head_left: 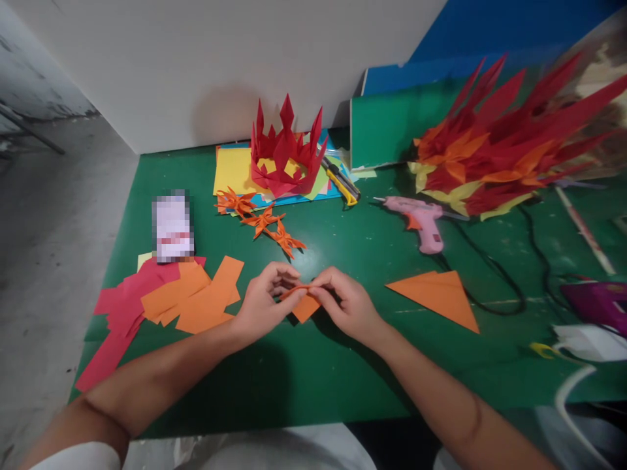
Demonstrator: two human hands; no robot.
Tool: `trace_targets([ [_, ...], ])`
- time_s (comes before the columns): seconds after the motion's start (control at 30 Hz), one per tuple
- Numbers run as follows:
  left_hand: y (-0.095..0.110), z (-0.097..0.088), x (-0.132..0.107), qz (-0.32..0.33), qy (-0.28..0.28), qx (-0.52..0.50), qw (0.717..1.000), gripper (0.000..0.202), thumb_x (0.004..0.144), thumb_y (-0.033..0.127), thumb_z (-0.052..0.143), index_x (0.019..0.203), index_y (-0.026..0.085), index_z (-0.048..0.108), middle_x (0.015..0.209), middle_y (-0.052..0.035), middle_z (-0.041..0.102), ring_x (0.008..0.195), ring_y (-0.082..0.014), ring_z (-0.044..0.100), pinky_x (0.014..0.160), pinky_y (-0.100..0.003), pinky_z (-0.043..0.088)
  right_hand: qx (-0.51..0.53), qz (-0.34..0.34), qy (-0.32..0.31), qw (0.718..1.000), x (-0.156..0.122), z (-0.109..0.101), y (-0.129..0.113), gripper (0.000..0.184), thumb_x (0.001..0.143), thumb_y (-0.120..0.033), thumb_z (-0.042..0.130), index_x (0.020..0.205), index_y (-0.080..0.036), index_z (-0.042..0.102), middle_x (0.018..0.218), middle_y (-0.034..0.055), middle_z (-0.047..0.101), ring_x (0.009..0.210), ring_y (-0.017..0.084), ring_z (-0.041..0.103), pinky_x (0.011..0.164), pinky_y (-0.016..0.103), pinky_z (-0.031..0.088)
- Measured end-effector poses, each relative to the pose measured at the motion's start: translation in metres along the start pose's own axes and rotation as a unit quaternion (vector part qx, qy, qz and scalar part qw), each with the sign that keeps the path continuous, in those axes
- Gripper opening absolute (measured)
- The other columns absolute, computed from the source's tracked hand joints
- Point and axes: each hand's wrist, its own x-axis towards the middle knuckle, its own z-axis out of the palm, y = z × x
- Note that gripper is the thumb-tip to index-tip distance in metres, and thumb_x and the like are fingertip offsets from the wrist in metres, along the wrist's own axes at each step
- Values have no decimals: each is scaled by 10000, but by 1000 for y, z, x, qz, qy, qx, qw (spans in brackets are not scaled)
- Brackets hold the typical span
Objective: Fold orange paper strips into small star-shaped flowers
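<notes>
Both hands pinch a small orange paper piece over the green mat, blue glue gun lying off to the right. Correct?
Not quite: the glue gun is pink, not blue, as the head view shows. The rest holds: the left hand and the right hand both pinch the orange paper piece over the green mat, and the gun lies off to their right.

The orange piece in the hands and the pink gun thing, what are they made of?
The orange piece, pinched between the left hand and the right hand, looks like thin, matte craft paper: it has flat colour and keeps sharp folded edges. The pink glue gun seems to be smooth moulded plastic, judging by its rounded body and slight sheen.
</notes>
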Motion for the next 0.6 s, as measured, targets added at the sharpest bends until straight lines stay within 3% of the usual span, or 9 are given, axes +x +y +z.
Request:
trace_targets([
  [0.13, -1, -1, 2, 31, -4, 15, 999, 102, 780, 219, 635, 817, 184, 547, 739, 16, 565, 667, -80, 578, 618, -189, 481, 74, 57, -28, 995, -1, 4, 0, 47, 905, -254, 485, 887, -219, 511, 670, -27, 545, 580, 100, 520, 536, 223, 394],
  [0.27, -4, 1, 3, 62, 8, -22, 998, 89, 789, 222, 636, 832, 190, 565, 790, 6, 563, 715, -88, 564, 650, -196, 480, 127, 97, -15, 987, -3, 6, 4, 115, 884, -313, 530, 917, -233, 454, 558, -89, 380, 464, 80, 394, 456, 212, 327],
  [0.43, -2, -1, 3, 61, -5, -11, 998, 12, 815, 202, 610, 818, 195, 619, 784, 2, 589, 734, -92, 577, 659, -198, 472, 146, 65, -9, 987, -5, 2, 9, 124, 876, -271, 550, 878, -239, 430, 699, -38, 483, 597, 100, 505, 564, 234, 429],
  [0.6, 3, -5, 6, 13, 17, 15, 1000, 154, 805, 302, 632, 903, 204, 699, 889, -39, 658, 780, -128, 626, 703, -249, 514, 94, 11, -22, 995, -2, -7, 9, 26, 901, -216, 494, 886, -233, 482, 796, 9, 548, 719, 133, 555, 671, 280, 468],
])
